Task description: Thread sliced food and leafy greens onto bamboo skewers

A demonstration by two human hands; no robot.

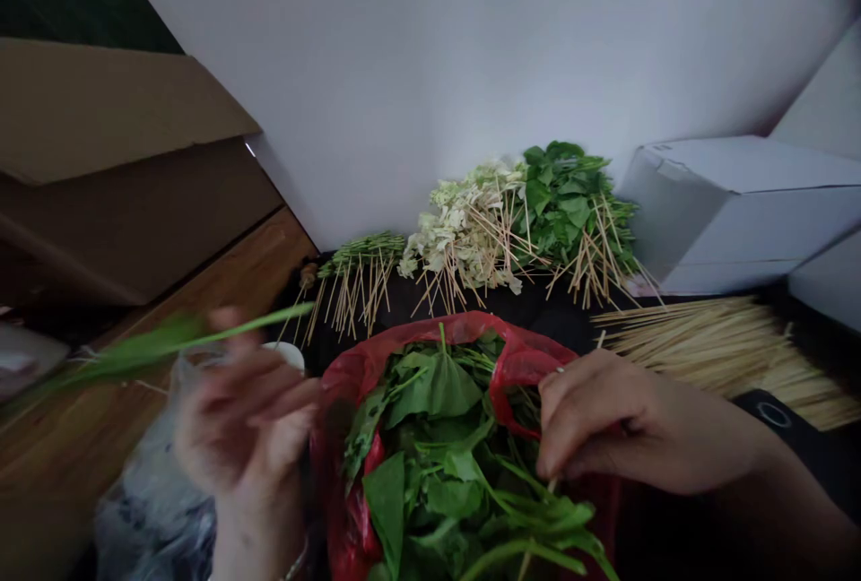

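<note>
Across the blurred fingers of the left hand [248, 420] a leafy stem [269, 318] is seen. These fingers are half curled and loose, and because of the blur it cannot be told whether the stem is pinched or only touched. By the right hand [598, 420] a thin stick [552, 484] is gripped, with the thumb closed against the bent fingers; its end comes out just under the fingertips. Between the two hands, and below the right fingers, loose leafy greens [437, 388] are contained in a red bag [464, 325].

The stem is judged to be light and flexible, with soft leaves which can be torn or bruised easily, and perhaps a little slippery if wet. It is best taken by the firmer stalk, not by the leaf. The stick is probably stiff but brittle.

Beyond the fingers, on a dark surface [407, 303], green bundles [367, 249], pale leaves [464, 231] and dark green leaves [565, 195] are laid with sticks. To the right of the right fingers, bare sticks [713, 343] are spread, and behind them a white box [753, 213] is placed. Beyond the left fingers, a cardboard box [121, 115] is seen near a white wall [417, 70].
</note>
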